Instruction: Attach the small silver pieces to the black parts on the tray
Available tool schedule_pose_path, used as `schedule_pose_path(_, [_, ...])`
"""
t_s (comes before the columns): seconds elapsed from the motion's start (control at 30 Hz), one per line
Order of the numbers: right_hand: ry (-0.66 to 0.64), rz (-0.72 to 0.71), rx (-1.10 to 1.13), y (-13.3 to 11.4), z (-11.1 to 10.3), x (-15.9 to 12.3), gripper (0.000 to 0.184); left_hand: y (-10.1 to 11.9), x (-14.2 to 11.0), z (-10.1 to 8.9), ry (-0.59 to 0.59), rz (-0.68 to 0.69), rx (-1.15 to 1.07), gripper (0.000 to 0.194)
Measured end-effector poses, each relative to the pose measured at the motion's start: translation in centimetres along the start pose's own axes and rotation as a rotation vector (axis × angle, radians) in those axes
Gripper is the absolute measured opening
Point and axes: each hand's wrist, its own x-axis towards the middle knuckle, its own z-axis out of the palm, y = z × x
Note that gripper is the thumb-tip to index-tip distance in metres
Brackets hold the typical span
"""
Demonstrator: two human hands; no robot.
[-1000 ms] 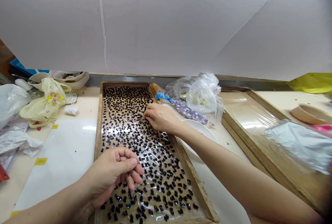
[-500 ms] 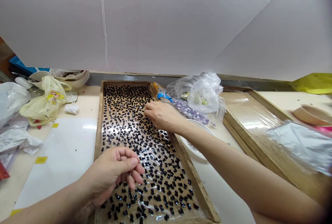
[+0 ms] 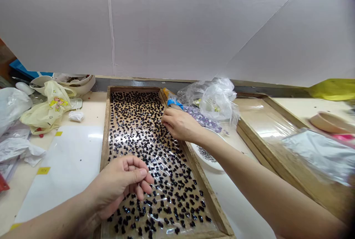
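Note:
A long wooden tray (image 3: 104, 135) lined with clear film holds a great many small glossy black pieces (image 3: 155, 194). Over its near left part is my left hand (image 3: 124, 178), thumb pressed to the index finger and the other fingers loosely curled. A tiny glint shows under those fingers, too small to name. Farther up, beside the tray's right rim, my right hand (image 3: 181, 124) is closed with its fingertips bunched together. What they pinch, if anything, is hidden. Partly behind my right forearm stands a white bowl (image 3: 217, 166) with thin greyish bits in it.
Right of the tray lie a bag of purple-and-white pieces (image 3: 203, 118) and crumpled clear plastic (image 3: 217, 98). A second wooden frame (image 3: 285, 111) carries a silvery sheet (image 3: 318, 154). To the left are a white sheet (image 3: 66, 161), a yellow bag (image 3: 44, 111) and a basket (image 3: 85, 85).
My right hand has shifted slightly right, towards the tray's right rim, and more of the white bowl's contents shows. My left hand has barely moved.

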Motion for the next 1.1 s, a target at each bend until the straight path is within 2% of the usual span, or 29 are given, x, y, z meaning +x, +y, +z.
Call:
schedule_pose_path(0.33, [-0.01,-0.008,0.028,-1.5,-0.3,-0.8,0.023,0.1,0.0,0.0,-0.018,-0.013,-0.018,0.021])
schedule_pose_path(0.8, [-0.084,-0.096,-0.052,-2.5,-0.4,0.8,0.016,0.2,-0.2,0.2,-0.027,-0.011,0.005,0.02])
schedule_pose_path(1.1, [-0.067,-0.138,-0.062,-2.8,-0.3,1.2,0.017,0.3,-0.3,0.3,-0.018,-0.015,0.026,0.017])
